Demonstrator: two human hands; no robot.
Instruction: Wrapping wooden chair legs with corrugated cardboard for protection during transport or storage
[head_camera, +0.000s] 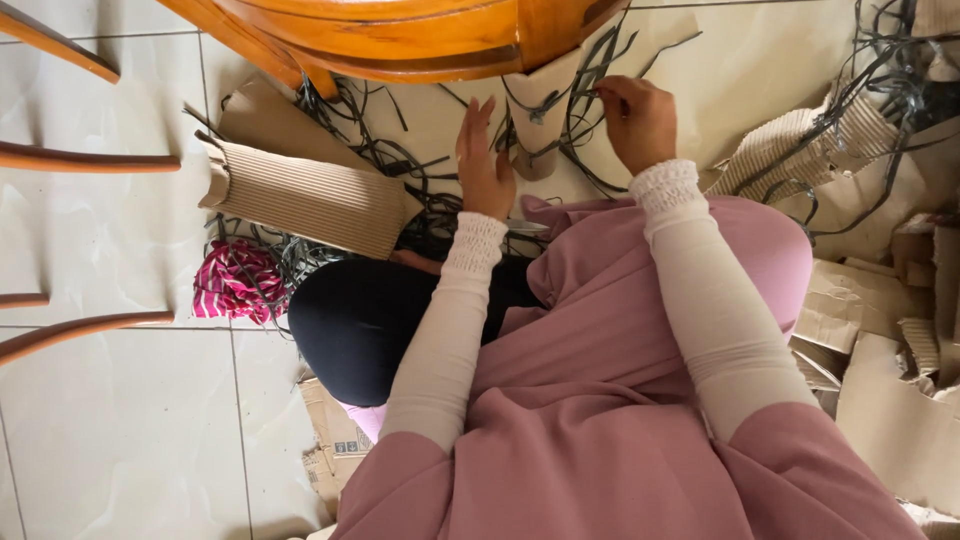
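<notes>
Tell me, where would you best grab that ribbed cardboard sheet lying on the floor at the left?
Probably the ribbed cardboard sheet is best taken by its left short edge, coming from the bare tiled floor. That end lies free, while dark strips tangle over its right end near the left hand.

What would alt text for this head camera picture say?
A person seated on a tiled floor works dark strips around a cardboard cone: right hand pinching a strip, left hand open beside the cone. Corrugated cardboard lies nearby.

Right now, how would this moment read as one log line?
left hand: open, flat on paper sheet | right hand: pinching dark strip | cardboard cone between hands | corrugated roll at left
</notes>
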